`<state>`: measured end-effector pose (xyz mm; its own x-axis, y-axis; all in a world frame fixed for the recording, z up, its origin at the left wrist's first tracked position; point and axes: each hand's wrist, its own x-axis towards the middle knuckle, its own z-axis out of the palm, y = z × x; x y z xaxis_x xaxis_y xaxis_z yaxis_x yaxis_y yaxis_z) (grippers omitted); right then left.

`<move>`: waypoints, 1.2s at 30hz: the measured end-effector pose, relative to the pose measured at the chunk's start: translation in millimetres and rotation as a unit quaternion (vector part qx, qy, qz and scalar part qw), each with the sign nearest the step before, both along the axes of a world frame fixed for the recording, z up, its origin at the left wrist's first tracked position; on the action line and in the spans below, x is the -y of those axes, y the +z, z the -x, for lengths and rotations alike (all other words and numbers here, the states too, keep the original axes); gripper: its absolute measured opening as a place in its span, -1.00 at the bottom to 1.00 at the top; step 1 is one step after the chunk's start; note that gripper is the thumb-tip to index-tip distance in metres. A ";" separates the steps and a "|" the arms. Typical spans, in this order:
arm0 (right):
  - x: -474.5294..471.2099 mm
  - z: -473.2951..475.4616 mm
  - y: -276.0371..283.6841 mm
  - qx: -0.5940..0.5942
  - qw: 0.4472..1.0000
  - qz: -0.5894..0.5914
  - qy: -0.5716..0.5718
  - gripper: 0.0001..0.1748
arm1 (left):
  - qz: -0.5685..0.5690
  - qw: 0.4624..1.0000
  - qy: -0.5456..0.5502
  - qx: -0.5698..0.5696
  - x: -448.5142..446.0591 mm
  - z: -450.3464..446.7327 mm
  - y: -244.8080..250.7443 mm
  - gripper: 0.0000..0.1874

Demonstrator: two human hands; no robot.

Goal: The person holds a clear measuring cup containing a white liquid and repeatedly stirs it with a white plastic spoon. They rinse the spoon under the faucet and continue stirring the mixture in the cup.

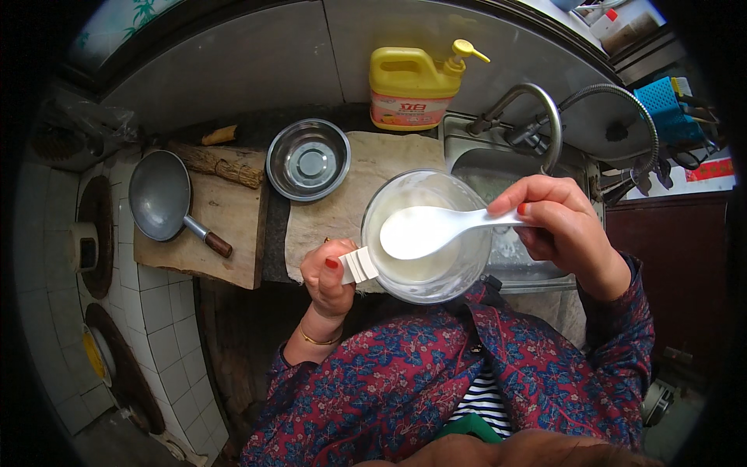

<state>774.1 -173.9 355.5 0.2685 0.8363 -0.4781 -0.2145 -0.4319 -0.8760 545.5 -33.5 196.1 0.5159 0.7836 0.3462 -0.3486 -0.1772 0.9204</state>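
Observation:
My left hand (331, 274) grips the white handle (359, 265) of a clear glass pot (475, 257), which I see from above at the middle of the view. A whitish, cloudy liquid (414, 268) lies inside it. Between the thumb and fingers of my right hand (551, 219) is the handle of a white rice spoon (417, 232). The spoon's wide bowl is over the pot's mouth; whether it touches the liquid I cannot tell. Behind the pot a beige cloth (385, 152) covers part of the counter, and a steel bowl (309, 160) rests at the cloth's left edge.
A steel sink (531, 257) with a curved faucet (554, 125) is on the right. A yellow detergent jug (408, 87) stands against the wall. On the left, a metal ladle (160, 195) with a wooden handle and a whisk-like bundle of sticks (219, 165) lie on a thick wooden board (233, 204).

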 end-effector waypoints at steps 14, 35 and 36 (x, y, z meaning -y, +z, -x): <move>-17.7 10.0 -1.2 0.015 1.000 0.018 0.000 -0.69 | 0.004 1.000 -0.006 0.010 0.1 -2.1 3.0 -0.51; 21.0 2.8 -15.3 0.007 0.985 -0.129 -0.112 -0.67 | 0.026 1.000 -0.014 -0.008 0.2 1.0 2.5 -0.49; 22.5 2.9 -18.4 0.001 0.983 -0.144 -0.114 -0.67 | 0.016 1.000 -0.008 -0.011 0.2 0.9 1.9 -0.49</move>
